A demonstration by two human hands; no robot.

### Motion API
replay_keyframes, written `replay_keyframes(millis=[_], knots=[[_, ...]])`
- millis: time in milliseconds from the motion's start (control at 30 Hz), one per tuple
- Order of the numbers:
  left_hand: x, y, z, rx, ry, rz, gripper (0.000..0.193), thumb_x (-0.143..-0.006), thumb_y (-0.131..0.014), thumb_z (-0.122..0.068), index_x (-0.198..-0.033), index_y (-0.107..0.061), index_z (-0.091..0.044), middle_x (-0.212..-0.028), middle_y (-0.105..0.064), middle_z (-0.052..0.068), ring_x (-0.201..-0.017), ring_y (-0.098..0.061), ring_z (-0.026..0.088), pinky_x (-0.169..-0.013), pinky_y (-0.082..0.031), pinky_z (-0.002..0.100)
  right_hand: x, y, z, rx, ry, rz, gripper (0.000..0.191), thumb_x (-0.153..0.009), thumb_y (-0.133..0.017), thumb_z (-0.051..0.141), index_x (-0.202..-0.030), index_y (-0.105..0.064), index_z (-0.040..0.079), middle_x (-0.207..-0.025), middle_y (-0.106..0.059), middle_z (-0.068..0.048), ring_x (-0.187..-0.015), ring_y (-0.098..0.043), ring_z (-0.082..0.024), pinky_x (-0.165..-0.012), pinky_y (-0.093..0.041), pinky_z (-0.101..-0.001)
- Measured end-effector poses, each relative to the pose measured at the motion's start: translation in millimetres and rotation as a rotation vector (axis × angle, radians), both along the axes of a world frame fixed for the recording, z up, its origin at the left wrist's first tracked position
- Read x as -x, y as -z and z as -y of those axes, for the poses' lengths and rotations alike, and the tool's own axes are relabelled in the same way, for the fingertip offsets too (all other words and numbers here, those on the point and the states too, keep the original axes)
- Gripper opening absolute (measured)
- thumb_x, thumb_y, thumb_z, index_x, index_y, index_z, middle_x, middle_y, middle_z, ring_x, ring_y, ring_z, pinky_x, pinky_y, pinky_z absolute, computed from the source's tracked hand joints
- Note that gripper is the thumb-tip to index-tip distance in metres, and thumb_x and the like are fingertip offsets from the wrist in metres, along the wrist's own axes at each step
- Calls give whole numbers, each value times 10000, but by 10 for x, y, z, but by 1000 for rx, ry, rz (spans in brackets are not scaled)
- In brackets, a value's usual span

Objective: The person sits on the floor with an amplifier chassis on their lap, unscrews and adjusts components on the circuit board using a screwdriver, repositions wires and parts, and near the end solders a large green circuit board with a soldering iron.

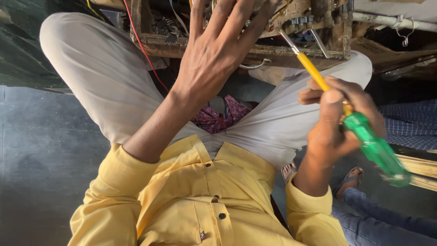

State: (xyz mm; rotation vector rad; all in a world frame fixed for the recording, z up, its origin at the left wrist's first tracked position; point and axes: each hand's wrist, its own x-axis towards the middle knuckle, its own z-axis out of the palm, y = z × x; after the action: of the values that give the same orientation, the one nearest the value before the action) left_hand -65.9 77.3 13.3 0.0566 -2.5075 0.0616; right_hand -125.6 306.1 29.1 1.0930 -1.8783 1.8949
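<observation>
A screwdriver (346, 114) is held in the right hand (339, 120), with the fingers wrapped closed around the place where shaft and handle meet. Its handle is seen to be translucent green plastic, thick and faceted, and slightly blurred at its far end, which juts out below and to the right of the fist. Above the fist a yellow sleeve is worn over the shaft, and beyond that a short length of bare metal is shown, ending at a narrow tip. The tool is tilted, and its tip is laid against the lower edge of the wooden frame (282, 52), just right of the frame's middle.

The left hand (218, 50) is spread wide, fingers splayed and extended, and is pressed flat against the front of the wooden frame, left of the screwdriver tip; nothing is gripped by it. Inside the frame, dark components and wiring can be made out, though not clearly. A red wire (141, 43) is seen hanging from the frame's left side. A metal hook (255, 66) is hung under the frame's bottom edge, between the two hands. Below the frame, light grey trousers (91, 73) and a yellow buttoned shirt (200, 200) are seen.
</observation>
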Motion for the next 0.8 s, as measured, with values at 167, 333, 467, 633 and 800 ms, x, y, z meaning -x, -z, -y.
replay_keyframes(millis=[167,333,467,633,800], knots=[[-230,105,-23,-99,106,-100,516,-1052,-659,-133,-1555,-544,-131,-1607,-380,98,-1504,-396,311,-1235,-264,613,152,-109,5,-40,25,4,340,-1173,-661,203,-1092,-621,-125,-852,-691,-230,-643,-701,-245,-607,-614,-327],[-359,333,-205,-484,186,-381,477,-909,-765,48,-1346,-669,-114,-1349,-550,117,-1305,-575,324,-1145,-440,523,269,-256,208,-180,-24,-130,294,-1235,-630,121,-1078,-618,-127,-906,-693,-229,-712,-729,-213,-641,-623,-283],[-428,492,-329,-1091,287,-289,316,-946,-728,95,-1216,-665,-55,-1128,-674,87,-1021,-721,211,-856,-597,284,319,-311,429,-226,-87,-192,226,-1214,-601,45,-1095,-546,-139,-946,-682,-224,-777,-733,-203,-688,-634,-275],[-375,619,-366,-1774,391,-144,196,-1009,-696,6,-1198,-656,41,-1048,-709,63,-940,-687,99,-831,-592,256,316,-358,533,-351,-77,-205,261,-1211,-624,30,-1005,-581,-124,-872,-676,-174,-720,-718,-184,-650,-592,-265],[-194,718,-343,-2070,541,-139,331,-1041,-672,-110,-1309,-595,68,-1092,-711,80,-949,-690,110,-864,-601,286,325,-367,580,-355,-92,-253,268,-1224,-610,54,-1007,-599,-104,-887,-695,-158,-733,-727,-160,-657,-600,-249]])
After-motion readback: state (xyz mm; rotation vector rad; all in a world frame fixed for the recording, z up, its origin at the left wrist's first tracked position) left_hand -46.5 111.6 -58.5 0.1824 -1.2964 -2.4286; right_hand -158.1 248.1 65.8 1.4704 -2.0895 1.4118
